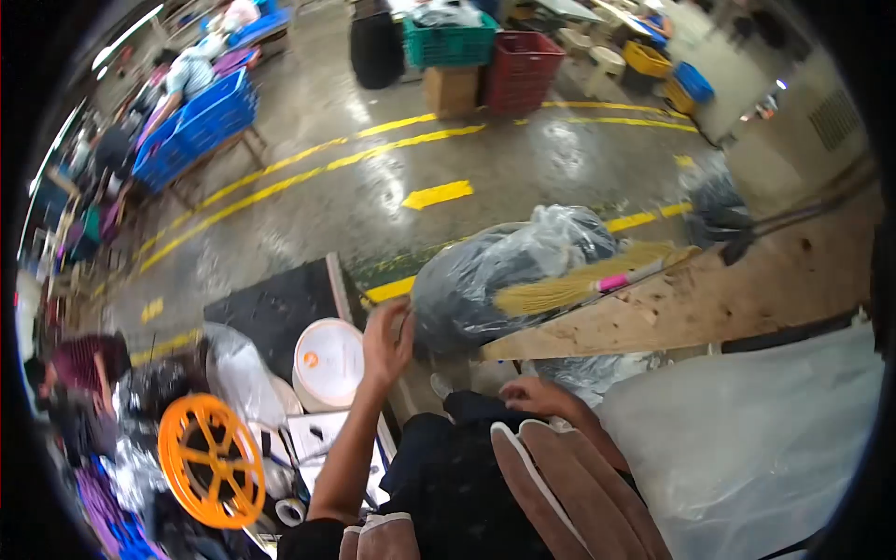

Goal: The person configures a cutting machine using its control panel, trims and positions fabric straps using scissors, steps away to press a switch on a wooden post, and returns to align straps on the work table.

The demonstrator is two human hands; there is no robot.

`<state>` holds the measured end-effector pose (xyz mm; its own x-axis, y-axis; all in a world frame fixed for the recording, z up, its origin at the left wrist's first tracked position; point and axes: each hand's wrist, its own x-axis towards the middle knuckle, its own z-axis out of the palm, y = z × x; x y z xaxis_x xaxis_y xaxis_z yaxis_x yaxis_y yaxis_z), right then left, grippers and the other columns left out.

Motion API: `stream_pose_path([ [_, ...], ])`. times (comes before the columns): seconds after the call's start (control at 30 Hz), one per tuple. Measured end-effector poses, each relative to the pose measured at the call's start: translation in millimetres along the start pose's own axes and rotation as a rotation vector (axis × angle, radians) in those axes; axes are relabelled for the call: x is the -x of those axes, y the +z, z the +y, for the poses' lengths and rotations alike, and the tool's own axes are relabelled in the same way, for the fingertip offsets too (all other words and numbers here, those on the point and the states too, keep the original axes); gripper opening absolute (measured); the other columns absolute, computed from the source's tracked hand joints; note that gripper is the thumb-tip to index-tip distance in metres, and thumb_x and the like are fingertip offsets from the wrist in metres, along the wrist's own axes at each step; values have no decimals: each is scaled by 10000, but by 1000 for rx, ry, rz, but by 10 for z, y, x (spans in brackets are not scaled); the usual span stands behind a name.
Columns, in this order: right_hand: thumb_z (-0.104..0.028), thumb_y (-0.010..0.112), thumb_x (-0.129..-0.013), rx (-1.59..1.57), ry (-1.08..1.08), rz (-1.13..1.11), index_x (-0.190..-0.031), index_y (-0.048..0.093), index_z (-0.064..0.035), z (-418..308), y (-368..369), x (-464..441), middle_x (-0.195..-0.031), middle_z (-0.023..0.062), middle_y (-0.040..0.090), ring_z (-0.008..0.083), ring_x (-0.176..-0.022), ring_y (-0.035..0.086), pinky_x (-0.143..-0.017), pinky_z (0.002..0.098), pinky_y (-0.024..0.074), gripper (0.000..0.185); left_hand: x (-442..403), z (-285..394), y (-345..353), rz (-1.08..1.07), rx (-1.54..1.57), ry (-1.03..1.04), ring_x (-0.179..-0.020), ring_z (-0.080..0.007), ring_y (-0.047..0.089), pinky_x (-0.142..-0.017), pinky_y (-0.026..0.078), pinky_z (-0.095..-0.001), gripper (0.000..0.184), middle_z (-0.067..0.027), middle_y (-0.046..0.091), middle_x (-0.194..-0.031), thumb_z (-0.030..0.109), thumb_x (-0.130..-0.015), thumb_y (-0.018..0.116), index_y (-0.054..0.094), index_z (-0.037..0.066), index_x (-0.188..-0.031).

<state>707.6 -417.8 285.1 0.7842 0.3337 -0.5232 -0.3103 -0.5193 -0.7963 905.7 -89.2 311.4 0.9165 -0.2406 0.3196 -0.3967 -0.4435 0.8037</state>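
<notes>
My left hand point(387, 343) is raised in front of me with its fingers partly bent; a small dark thing shows at the fingers, too small to name. It is between a round white lid point(329, 362) and a plastic-wrapped dark bundle point(467, 280). My right hand point(534, 396) hangs low near my lap, its fingers curled; whether it holds anything is hidden. Brown padded pieces point(569, 485) lie over my right arm and front. A straw broom point(560, 291) with a pink band rests on the bundle beside a wooden board point(691, 313).
An orange reel point(212, 461) and papers point(322, 434) are at the lower left. Clear plastic sheeting point(747, 439) covers the lower right. Blue crates point(201, 121), a green crate point(450, 42) and a red crate point(523, 70) stand beyond. People work at the left.
</notes>
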Motion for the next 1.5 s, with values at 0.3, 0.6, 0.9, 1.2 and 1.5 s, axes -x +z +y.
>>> stream_pose_path([
  [0.3, -296, 761, -1012, 343, 248, 1151, -1673, 483, -34, 567, 396, 687, -1454, 211, 704, 353, -1278, 697, -1017, 481, 592, 764, -2436, 2689, 709, -267, 780, 616, -1050, -250, 767, -959, 584, -390, 254, -102, 814, -1157, 172, -1174, 602, 744, 33, -1331],
  [0.6, -160, 776, -1033, -116, 189, 1163, -1685, 457, -47, 121, 744, 696, -1541, 178, 650, 285, -1275, 702, -963, 402, 608, 735, -2848, 4087, 558, -682, 1346, 681, -905, -68, 670, -829, 545, -266, 228, 14, 761, -999, 183, -1155, 682, 759, 1, -1270],
  [0.9, -120, 775, -1032, -146, 93, 1143, -1696, 419, -70, -966, 547, 673, -1584, 170, 617, 269, -1298, 707, -921, 395, 626, 755, -2747, 3722, 654, -785, 1261, 751, -1064, -101, 711, -911, 586, -289, 310, -44, 787, -1256, 109, -1148, 676, 699, 21, -1445],
  [1.2, -96, 768, -1026, -163, 32, 1159, -1676, 422, -56, -862, 534, 596, -1578, 157, 595, 260, -1266, 702, -903, 383, 623, 738, -2863, 3610, 635, -708, 1070, 920, -1184, -151, 739, -1023, 598, -323, 402, -84, 800, -1322, 79, -1115, 692, 702, 78, -1518],
  [1.5, -89, 762, -1020, -303, 34, 1160, -1577, 449, -38, -798, 412, 566, -1379, 176, 654, 264, -1244, 697, -910, 402, 624, 640, -2811, 3663, 613, -578, 1005, 937, -1162, -197, 766, -1000, 603, -336, 374, -138, 806, -1327, 90, -1103, 700, 729, 46, -1473],
])
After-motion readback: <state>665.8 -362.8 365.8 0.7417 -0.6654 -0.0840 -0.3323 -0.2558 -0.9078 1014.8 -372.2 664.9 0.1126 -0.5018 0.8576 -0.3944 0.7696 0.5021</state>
